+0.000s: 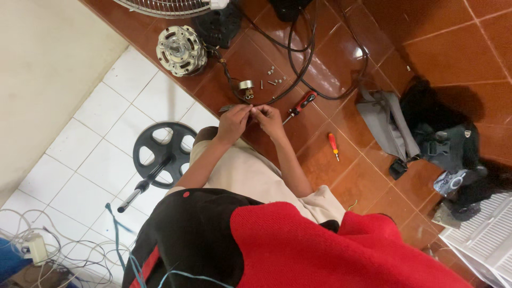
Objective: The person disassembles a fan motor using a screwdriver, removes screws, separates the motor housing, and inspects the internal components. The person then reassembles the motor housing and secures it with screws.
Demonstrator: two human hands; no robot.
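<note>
Both hands meet mid-frame, left hand (pixel 232 124) and right hand (pixel 269 120), fingers pinched together on a small part too tiny to tell; red screwdriver (pixel 301 104) lies just right; motor (pixel 181 50) upper left.

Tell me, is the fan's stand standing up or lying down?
Lying down. The round black base rests tipped on the white tiles, its pole flat along the floor.

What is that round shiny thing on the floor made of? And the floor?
The round motor looks like bare metal: silvery grey, with bright glints on its ribbed casing. The floor near it looks like glazed ceramic tile: reddish-brown squares with grout lines and glossy reflections. Neither can be told for sure.
</note>
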